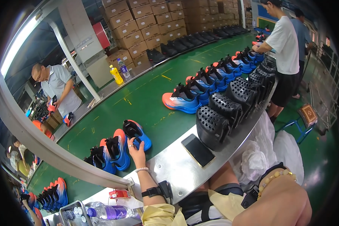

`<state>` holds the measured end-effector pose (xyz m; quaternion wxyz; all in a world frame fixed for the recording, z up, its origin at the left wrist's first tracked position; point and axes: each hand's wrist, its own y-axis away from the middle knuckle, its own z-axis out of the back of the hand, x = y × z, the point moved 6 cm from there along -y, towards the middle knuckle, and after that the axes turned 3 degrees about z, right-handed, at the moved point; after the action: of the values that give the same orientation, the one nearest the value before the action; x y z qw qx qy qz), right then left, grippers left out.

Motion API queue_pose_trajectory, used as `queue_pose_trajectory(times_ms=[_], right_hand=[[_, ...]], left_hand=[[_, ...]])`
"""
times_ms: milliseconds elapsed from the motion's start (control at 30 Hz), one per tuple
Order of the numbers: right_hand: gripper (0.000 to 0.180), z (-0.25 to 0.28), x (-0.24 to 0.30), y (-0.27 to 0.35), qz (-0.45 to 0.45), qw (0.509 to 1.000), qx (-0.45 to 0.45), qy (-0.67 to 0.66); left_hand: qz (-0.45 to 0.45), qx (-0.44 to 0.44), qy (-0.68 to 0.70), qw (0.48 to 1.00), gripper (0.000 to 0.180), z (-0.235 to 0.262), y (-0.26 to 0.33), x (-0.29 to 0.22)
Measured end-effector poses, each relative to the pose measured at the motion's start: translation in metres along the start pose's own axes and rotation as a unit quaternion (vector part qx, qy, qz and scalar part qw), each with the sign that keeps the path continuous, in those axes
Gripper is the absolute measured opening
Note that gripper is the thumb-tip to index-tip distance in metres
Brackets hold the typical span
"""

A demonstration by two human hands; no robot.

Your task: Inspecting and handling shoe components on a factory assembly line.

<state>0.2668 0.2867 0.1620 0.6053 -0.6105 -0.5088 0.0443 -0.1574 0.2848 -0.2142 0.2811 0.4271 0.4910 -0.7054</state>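
My left hand reaches over the green belt, a ring on one finger and a beaded bracelet on its wrist. Its fingers are stretched and apart, against the near side of a blue and orange sneaker with a dark lining. Just left of that shoe stand more sneakers of the same kind, close together. My right forearm comes in at the lower right, with another beaded bracelet; the right hand itself cannot be seen.
Black perforated shoe-shaped pieces line the metal edge, beside a phone. Behind them runs a row of sneakers. A white post crosses at left. Water bottles lie below. A co-worker stands at far right.
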Motion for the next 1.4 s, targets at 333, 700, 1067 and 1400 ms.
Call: queue_pose_trajectory(times_ms=[333,700,1067,1400], right_hand=[[0.036,-0.001,-0.005,0.018,0.011,0.999,0.036,0.0],[0.031,0.005,0.002,0.021,0.008,0.999,-0.048,0.013],[0.03,0.012,0.008,0.05,0.007,0.997,0.003,0.074],[0.029,0.022,0.017,0.053,-0.017,0.998,0.037,0.038]], left_hand=[[0.0,0.002,0.073,0.997,0.05,0.002,-0.008,0.016],[-0.067,-0.099,-0.101,0.988,0.044,-0.003,0.002,-0.045],[-0.186,-0.266,-0.18,0.929,0.026,0.002,0.018,-0.102],[-0.197,-0.274,-0.178,0.924,0.027,0.0,0.017,-0.102]])
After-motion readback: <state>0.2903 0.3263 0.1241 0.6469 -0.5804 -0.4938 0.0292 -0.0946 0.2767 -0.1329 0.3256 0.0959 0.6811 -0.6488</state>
